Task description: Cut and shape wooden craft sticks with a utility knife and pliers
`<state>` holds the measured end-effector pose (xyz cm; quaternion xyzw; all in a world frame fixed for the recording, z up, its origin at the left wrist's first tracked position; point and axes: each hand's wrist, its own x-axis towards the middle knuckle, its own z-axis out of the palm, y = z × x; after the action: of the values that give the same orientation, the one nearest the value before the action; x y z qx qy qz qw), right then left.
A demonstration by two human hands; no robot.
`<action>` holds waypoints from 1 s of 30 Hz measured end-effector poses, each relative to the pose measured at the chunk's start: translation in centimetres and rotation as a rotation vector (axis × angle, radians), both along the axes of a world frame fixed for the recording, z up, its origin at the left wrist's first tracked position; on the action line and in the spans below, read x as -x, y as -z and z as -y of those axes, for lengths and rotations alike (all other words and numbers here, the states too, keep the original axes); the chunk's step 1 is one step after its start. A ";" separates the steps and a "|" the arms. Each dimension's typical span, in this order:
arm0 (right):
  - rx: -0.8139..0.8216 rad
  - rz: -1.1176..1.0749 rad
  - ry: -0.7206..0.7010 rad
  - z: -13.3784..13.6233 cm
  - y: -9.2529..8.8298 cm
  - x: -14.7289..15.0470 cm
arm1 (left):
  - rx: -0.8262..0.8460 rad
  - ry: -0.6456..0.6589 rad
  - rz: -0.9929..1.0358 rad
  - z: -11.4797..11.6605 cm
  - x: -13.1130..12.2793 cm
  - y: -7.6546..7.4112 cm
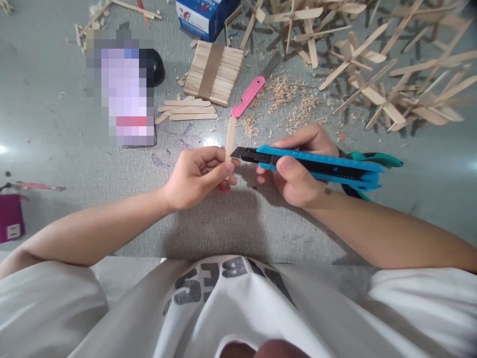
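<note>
Between the thumb and fingers of my left hand (201, 174) stands a wooden craft stick (230, 136), its free end pointing away from me. My right hand (301, 169) is wrapped round a blue utility knife (320, 164) with a black blade. The blade's tip lies at the stick just above my left thumb; whether it cuts in, I cannot tell. Beyond the stick's far end is a pink folding knife (249, 97), unfolded on the table. Under and behind my right hand lie green-handled pliers or cutters (380, 159), partly hidden.
A banded bundle of craft sticks (214, 72) and several loose sticks (190, 109) lie ahead, with wood shavings (283, 94) to their right. Crossed-stick assemblies (372, 74) crowd the far right. A blue box (204, 17) stands at the back; a blurred-out object (124, 94) is left.
</note>
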<state>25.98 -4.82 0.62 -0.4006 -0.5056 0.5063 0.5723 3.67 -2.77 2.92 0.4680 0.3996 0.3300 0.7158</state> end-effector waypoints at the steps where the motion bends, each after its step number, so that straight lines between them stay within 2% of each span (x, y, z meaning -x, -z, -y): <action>1: -0.009 -0.020 -0.010 0.0 0.0 0.0 | 0.002 0.006 0.005 0.0 0.0 0.0; 5: -0.009 -0.074 -0.085 -0.1 0.2 0.0 | 0.027 0.015 0.006 0.0 0.1 -0.1; 12: -0.005 0.023 -0.034 0.2 0.3 0.0 | 0.012 0.033 -0.010 -0.2 0.1 -0.2; 18: -0.119 0.010 -0.047 -0.2 -0.1 0.2 | 0.022 0.015 0.008 -0.1 0.3 0.1; 23: -0.138 -0.002 -0.049 -0.3 0.0 0.1 | -0.025 0.098 0.020 0.1 0.5 0.3; 27: -0.092 0.025 -0.044 -0.1 0.4 -0.3 | 0.017 0.050 0.014 0.0 0.4 0.2; 30: -0.124 -0.008 -0.053 -0.2 0.3 -0.3 | 0.012 0.035 0.027 0.0 0.3 0.2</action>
<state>26.30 -4.66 0.32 -0.3486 -0.5442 0.4905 0.5846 3.32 -2.73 2.75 0.4661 0.3837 0.3215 0.7295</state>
